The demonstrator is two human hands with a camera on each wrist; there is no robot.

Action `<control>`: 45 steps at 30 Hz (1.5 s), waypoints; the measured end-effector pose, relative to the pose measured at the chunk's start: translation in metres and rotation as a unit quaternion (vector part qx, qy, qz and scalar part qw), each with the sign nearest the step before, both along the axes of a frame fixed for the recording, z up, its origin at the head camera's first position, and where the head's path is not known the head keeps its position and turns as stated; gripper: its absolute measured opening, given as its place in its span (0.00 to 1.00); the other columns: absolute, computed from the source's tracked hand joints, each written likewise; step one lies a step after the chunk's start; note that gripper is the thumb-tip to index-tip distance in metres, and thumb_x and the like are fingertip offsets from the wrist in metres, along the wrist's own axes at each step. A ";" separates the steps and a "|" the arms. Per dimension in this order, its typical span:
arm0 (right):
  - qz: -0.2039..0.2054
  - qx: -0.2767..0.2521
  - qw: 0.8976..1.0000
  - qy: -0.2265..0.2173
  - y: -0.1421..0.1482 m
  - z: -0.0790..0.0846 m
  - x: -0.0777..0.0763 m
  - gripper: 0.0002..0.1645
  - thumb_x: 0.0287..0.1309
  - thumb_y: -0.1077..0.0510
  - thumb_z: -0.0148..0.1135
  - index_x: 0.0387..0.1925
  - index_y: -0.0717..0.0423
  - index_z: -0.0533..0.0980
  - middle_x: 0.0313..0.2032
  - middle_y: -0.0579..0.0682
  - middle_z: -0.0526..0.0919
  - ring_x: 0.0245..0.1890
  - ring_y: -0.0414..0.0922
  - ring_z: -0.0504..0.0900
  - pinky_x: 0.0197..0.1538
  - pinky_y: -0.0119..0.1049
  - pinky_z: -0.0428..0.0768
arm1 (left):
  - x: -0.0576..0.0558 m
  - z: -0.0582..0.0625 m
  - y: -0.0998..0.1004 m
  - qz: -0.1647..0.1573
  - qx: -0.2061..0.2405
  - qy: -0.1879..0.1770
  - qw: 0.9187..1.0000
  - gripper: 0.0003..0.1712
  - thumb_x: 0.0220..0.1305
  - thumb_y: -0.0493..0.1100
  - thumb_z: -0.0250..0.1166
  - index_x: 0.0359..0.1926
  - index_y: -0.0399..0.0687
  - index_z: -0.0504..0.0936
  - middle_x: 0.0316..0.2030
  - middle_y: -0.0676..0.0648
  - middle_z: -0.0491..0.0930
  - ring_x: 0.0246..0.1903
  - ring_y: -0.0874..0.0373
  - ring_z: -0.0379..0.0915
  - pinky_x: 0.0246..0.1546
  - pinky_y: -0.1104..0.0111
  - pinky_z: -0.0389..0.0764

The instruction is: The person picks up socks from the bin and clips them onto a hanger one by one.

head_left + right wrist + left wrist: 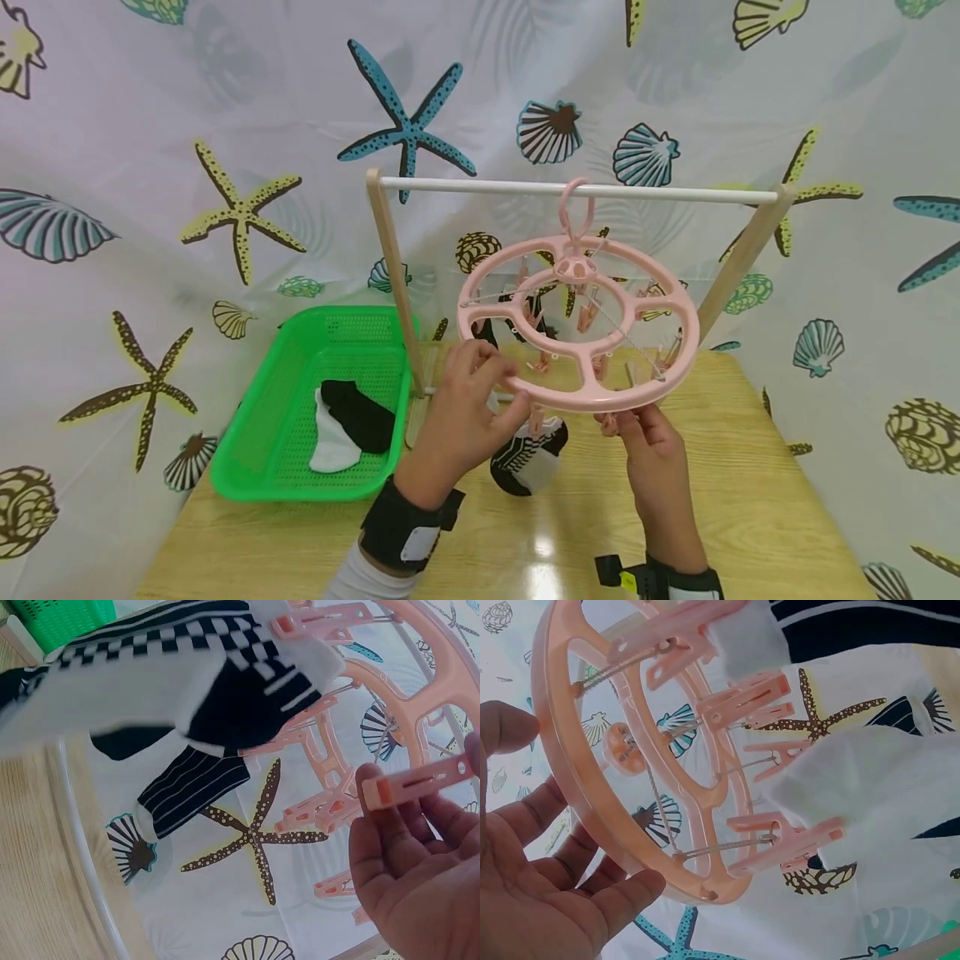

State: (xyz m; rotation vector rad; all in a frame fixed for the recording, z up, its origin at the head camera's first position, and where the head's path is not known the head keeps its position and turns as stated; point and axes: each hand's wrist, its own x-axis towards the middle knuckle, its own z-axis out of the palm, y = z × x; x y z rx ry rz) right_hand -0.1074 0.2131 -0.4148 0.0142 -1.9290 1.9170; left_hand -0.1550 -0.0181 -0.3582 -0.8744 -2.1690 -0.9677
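Because the pink hanger (585, 399) hangs by its hook from the white rod (480, 187), its weight seems borne from above, so the left hand (467, 410), fingers and thumb curled about the near-left rim, probably just steadies it. Fingers of the right hand (658, 452) pinch a bare peg (409, 794) at the near edge, perhaps to control it, while a black-and-white sock (527, 458) hangs below and the green basket (300, 492) sits leftward on the counter (750, 467), presumably for easy reach.
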 end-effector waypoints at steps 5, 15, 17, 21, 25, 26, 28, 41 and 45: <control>0.021 -0.015 1.000 0.011 0.000 -0.001 0.002 0.09 0.68 0.67 0.57 0.45 0.72 0.74 0.35 0.57 0.80 0.39 0.47 0.81 0.45 0.33 0.80 | -0.004 0.000 -0.004 -0.004 -0.009 0.009 1.000 0.10 0.55 0.42 0.67 0.37 0.43 0.82 0.41 0.45 0.71 0.43 0.49 0.66 0.44 0.58 0.72; 0.053 0.015 0.997 0.050 0.000 -0.003 0.007 0.09 0.62 0.75 0.60 0.42 0.74 0.71 0.33 0.53 0.76 0.30 0.45 0.77 0.34 0.30 0.78 | -0.008 -0.001 -0.008 0.004 -0.034 0.012 0.999 0.14 0.55 0.47 0.69 0.40 0.44 0.81 0.43 0.46 0.71 0.47 0.48 0.66 0.52 0.55 0.69; 0.061 0.008 0.997 0.055 -0.001 -0.004 0.007 0.08 0.62 0.75 0.59 0.42 0.75 0.70 0.33 0.53 0.76 0.29 0.44 0.77 0.33 0.30 0.78 | -0.008 -0.002 -0.008 0.007 -0.037 0.009 0.999 0.15 0.56 0.46 0.69 0.41 0.44 0.82 0.45 0.45 0.72 0.53 0.46 0.66 0.57 0.54 0.68; 0.062 0.009 0.997 0.051 -0.003 -0.003 0.008 0.07 0.64 0.74 0.58 0.40 0.74 0.69 0.32 0.53 0.76 0.29 0.42 0.77 0.32 0.30 0.78 | -0.008 -0.004 -0.008 0.012 -0.038 0.004 0.999 0.14 0.57 0.45 0.69 0.42 0.43 0.83 0.50 0.42 0.73 0.62 0.42 0.63 0.65 0.52 0.63; 0.053 0.025 0.997 0.056 -0.005 -0.004 0.009 0.04 0.66 0.73 0.57 0.39 0.73 0.70 0.29 0.56 0.77 0.27 0.42 0.78 0.31 0.30 0.79 | -0.008 -0.005 -0.009 0.008 -0.030 0.006 0.999 0.13 0.57 0.43 0.69 0.42 0.43 0.83 0.51 0.41 0.74 0.65 0.41 0.60 0.67 0.50 0.61; 0.052 0.032 0.996 0.059 -0.005 -0.005 0.009 0.04 0.66 0.72 0.56 0.39 0.73 0.70 0.28 0.56 0.77 0.27 0.42 0.78 0.31 0.30 0.79 | -0.007 -0.005 -0.009 0.005 -0.026 0.007 1.000 0.13 0.57 0.42 0.69 0.42 0.43 0.83 0.51 0.40 0.73 0.66 0.40 0.60 0.66 0.50 0.62; 0.049 0.046 0.996 0.062 -0.005 -0.007 0.009 0.02 0.67 0.72 0.56 0.38 0.72 0.72 0.27 0.57 0.78 0.25 0.43 0.78 0.30 0.31 0.78 | -0.007 -0.006 -0.010 0.000 -0.017 0.011 1.000 0.12 0.57 0.42 0.68 0.42 0.44 0.83 0.52 0.40 0.73 0.67 0.40 0.59 0.65 0.49 0.63; 0.031 0.096 0.993 0.055 -0.010 -0.008 0.008 0.05 0.66 0.71 0.57 0.32 0.65 0.74 0.26 0.54 0.78 0.22 0.43 0.78 0.25 0.32 0.76 | -0.003 -0.015 -0.041 -0.019 0.059 0.043 0.997 0.09 0.60 0.36 0.66 0.42 0.40 0.83 0.55 0.37 0.71 0.68 0.41 0.58 0.64 0.48 0.66; 0.024 0.104 0.993 0.045 -0.012 -0.009 0.008 0.05 0.66 0.70 0.58 0.33 0.64 0.74 0.26 0.52 0.79 0.23 0.42 0.79 0.25 0.32 0.75 | -0.005 -0.022 -0.055 0.001 0.096 -0.037 0.995 0.08 0.62 0.35 0.66 0.43 0.40 0.84 0.57 0.37 0.72 0.63 0.45 0.65 0.57 0.50 0.73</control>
